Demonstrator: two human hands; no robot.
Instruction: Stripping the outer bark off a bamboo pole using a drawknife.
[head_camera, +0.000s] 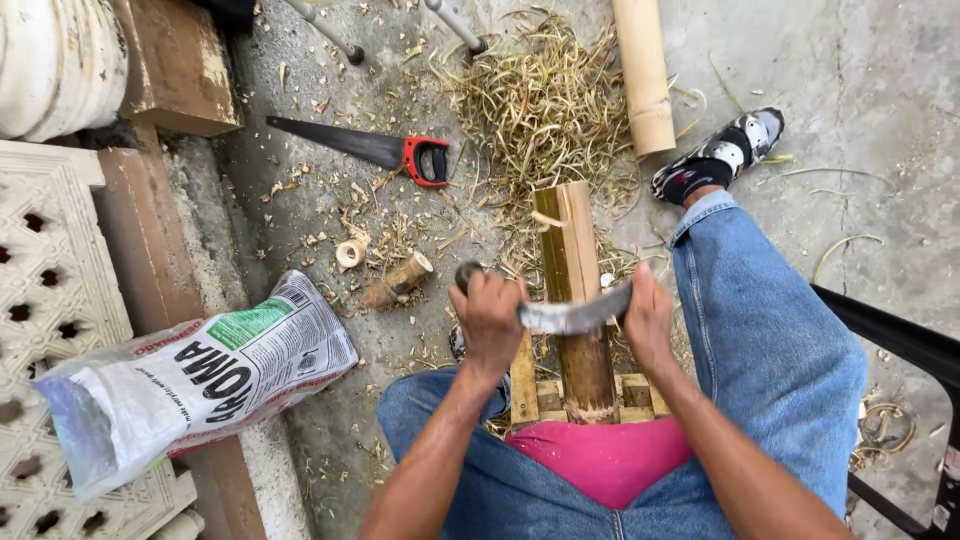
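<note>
— Bamboo (575, 290) at frame centre: why does it run from the lap out toward the shoe (722, 155)?

— Its near end seems braced against the body above a slatted wooden rest (545, 398), so it stays put while a blade crosses it.

— And the hands?

— Left hand (488, 318) is fisted around one handle of a curved knife (572, 316); right hand (648, 320) is closed over the other end, fingers curled tight. The blade lies square across the stalk, a grip at each side for an even pull.

— The mess above?

— Shavings (540, 105) pile at upper centre, beyond the stalk's far end. A saw (370, 148) lies upper left, a printed bag (190, 380) at lower left, a second pole (643, 70) up top.
</note>
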